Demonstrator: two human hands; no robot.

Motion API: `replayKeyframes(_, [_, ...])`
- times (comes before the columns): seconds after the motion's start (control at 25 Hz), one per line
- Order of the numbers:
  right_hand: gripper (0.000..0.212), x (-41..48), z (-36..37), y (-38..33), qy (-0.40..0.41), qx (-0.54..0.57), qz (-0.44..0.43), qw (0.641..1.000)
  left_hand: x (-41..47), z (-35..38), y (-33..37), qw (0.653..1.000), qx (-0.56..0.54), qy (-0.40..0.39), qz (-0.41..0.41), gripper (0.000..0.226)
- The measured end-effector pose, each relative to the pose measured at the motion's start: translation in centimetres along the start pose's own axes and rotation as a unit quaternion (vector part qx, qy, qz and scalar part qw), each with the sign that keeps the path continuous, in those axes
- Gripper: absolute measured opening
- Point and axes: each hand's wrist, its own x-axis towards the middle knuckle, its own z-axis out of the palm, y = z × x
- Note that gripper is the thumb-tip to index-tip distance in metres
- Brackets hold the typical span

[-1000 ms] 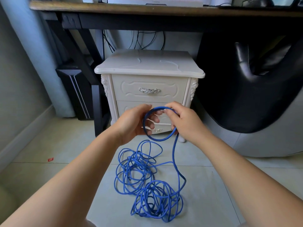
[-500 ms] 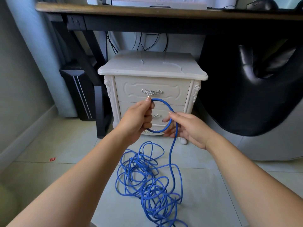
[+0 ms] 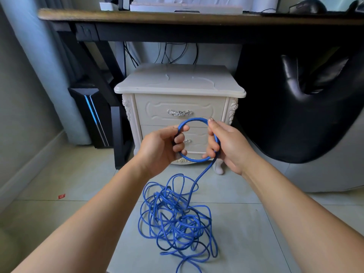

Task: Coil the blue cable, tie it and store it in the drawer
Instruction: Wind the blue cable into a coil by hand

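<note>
A small loop of the blue cable (image 3: 178, 223) is held upright between both hands in front of a cream nightstand (image 3: 179, 83). One side is gripped by the curled fingers of the left hand (image 3: 159, 146), and the other is pinched by the thumb and fingers of the right hand (image 3: 229, 146). From the right hand the cable is led down to a loose tangle lying on the pale tiled floor (image 3: 78, 184). The upper drawer (image 3: 157, 107) is seen closed, its silver handle (image 3: 179, 112) just above the loop. The nightstand is set under a dark wooden desk (image 3: 137, 15), with black cords (image 3: 177, 54) hanging behind. A black computer tower (image 3: 92, 115) is placed to its left, a black padded seat (image 3: 295, 115) to its right. A red scrap (image 3: 61, 196) lies on the tiles.
</note>
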Motion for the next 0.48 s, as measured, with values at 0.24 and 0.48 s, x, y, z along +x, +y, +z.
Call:
replayKeyframes(0.24, [0.033, 0.8, 0.5, 0.6, 0.033, -0.116, -0.037, 0.992, 1.5, 1.5, -0.4, 0.973, 0.213, 0.066, 0.063, 0.034])
replayKeyframes(0.48, [0.036, 2.9, -0.9, -0.2, -0.103, -0.028, 0.085, 0.991, 2.7, 1.3, 0.1, 0.98, 0.066, 0.171, 0.083, 0.035])
